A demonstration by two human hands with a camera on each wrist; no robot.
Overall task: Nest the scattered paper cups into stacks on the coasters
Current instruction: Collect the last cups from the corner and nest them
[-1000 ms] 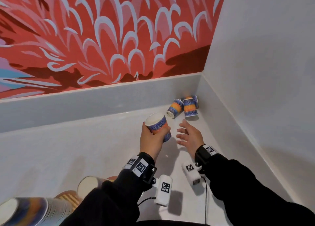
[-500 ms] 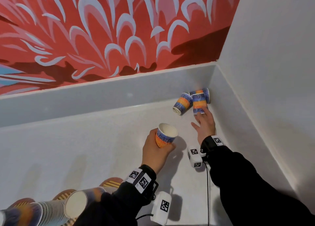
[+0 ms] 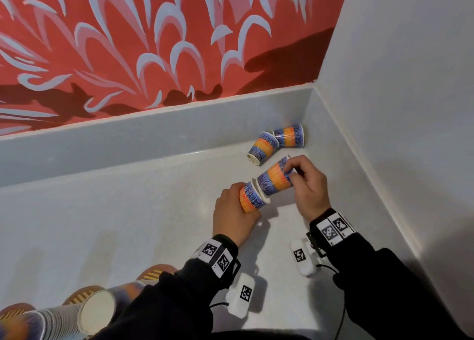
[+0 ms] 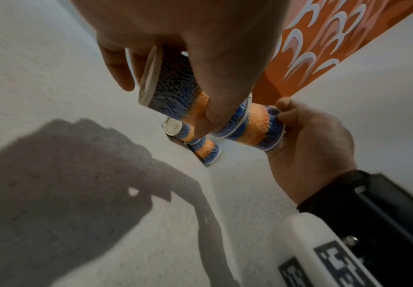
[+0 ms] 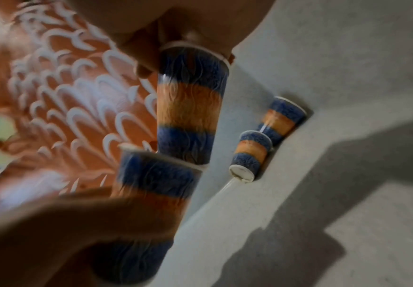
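Note:
My left hand grips a blue-and-orange paper cup round its body, mouth tilted up and to the right. My right hand pinches a second cup near its rim and holds its narrow base in the mouth of the left cup. In the left wrist view the left cup and the right cup meet above the counter. The right wrist view shows the right cup entering the left cup. Two more cups lie on their sides in the far corner.
A tall nested cup stack stands at the bottom left among orange striped coasters. White walls close the counter at the back and on the right. A red patterned mural rises behind.
My right hand took one cup from the corner group and drew it back to the left hand's cup. The left hand tipped its cup's mouth toward the right hand.

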